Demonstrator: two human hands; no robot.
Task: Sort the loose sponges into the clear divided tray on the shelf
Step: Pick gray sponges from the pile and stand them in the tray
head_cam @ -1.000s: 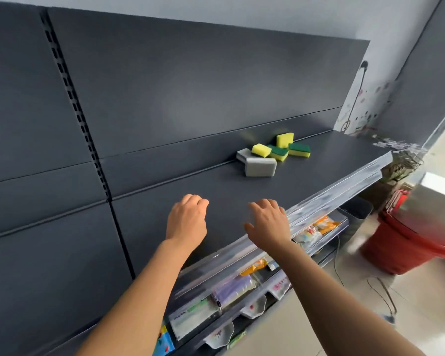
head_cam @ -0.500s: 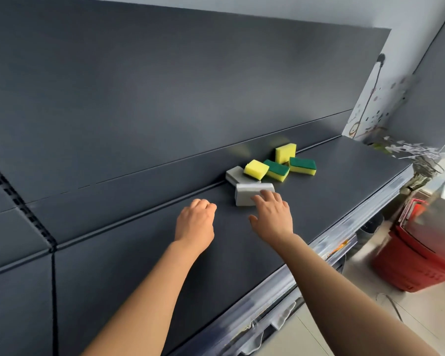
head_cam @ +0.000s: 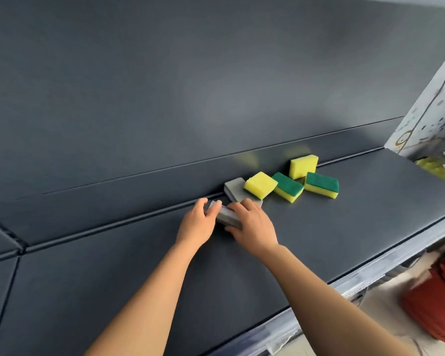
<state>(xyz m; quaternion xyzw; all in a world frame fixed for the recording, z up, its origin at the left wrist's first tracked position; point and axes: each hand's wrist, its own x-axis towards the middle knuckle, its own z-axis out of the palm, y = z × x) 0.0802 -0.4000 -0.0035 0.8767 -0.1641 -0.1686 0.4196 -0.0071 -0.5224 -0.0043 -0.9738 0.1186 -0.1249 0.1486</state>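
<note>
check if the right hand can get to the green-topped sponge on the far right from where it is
Probably yes: the shelf between the right hand and that sponge looks bare, though the hand now grips a grey sponge.

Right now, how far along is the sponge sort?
Nothing looks sorted; no clear tray is in view. In hand: both hands, left hand and right hand, grip one grey sponge. Left on the shelf: another grey sponge and four yellow ones.
</note>
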